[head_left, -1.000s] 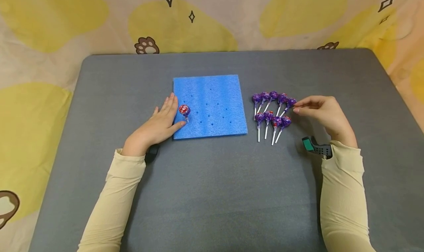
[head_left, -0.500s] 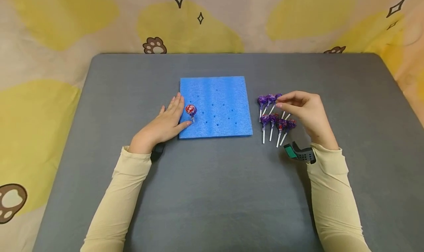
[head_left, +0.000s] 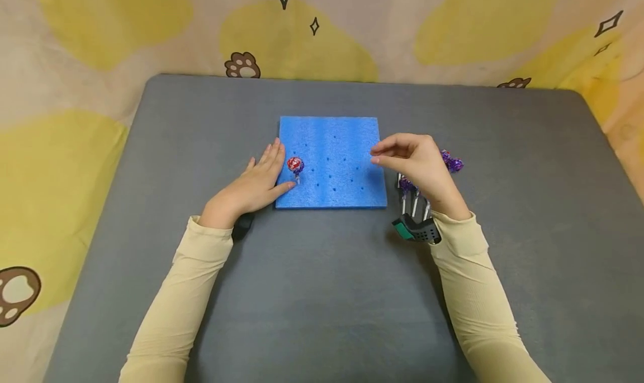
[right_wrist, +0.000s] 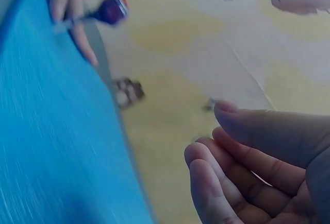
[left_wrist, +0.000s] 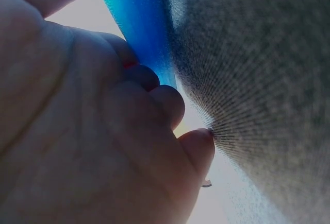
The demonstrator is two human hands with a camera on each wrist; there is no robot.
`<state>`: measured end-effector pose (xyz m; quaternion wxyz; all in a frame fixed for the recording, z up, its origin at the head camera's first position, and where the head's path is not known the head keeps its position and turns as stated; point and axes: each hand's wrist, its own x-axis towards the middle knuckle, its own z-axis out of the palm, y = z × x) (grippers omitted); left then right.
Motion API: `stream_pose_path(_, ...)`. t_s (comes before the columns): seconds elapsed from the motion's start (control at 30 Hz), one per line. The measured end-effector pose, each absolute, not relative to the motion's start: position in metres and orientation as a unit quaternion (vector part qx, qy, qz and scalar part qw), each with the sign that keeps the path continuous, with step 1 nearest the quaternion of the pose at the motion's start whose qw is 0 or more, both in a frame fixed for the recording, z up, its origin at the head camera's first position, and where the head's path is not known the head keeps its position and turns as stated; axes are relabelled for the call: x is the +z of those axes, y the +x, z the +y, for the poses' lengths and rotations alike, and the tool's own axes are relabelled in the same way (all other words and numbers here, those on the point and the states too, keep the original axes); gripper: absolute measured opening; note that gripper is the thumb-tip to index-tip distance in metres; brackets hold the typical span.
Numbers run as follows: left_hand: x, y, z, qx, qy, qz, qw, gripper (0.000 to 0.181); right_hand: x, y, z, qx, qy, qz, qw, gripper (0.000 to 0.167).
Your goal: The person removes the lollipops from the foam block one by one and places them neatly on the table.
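A blue foam board point(head_left: 347, 131) with small holes lies on the grey table. One lollipop point(head_left: 296, 165) in a red and purple wrapper stands upright in it near its left edge; its stick also shows in the right wrist view. My left hand point(head_left: 254, 187) rests along that left edge, fingers straight, thumb on the board beside the lollipop. My right hand point(head_left: 415, 162) is over the board's right edge; thumb and fingers point(right_wrist: 206, 183) are apart in the right wrist view, nothing between them. Purple-wrapped lollipops point(head_left: 454, 164) lie behind and below my right hand, partly hidden by it.
White lollipop sticks point(head_left: 415, 205) point toward the front of the grey table point(head_left: 322, 293). A yellow patterned cloth point(head_left: 297, 42) hangs behind the table. A dark strap with a green patch point(head_left: 415, 230) is on my right wrist.
My right hand has moved left from the far end of the lollipop rows to the board's right edge. My left hand stays on the board. The head view has shifted slightly.
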<state>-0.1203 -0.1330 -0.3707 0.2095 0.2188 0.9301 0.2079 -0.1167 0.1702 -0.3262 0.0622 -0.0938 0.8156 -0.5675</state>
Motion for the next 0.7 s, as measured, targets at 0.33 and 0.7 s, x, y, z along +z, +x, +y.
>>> stream_pose_path(0.33,-0.371,-0.122,-0.131,0.204,0.217,0.931,0.212,0.081,-0.326,-0.129,0.11,-0.585,-0.151,0.79,0.104,0.018)
stream_pose_path(0.7,-0.369,-0.123,-0.132,0.207,0.214,0.929,0.219,0.081,-0.329,-0.133,0.079,-0.605,-0.169,0.77,0.112,0.021)
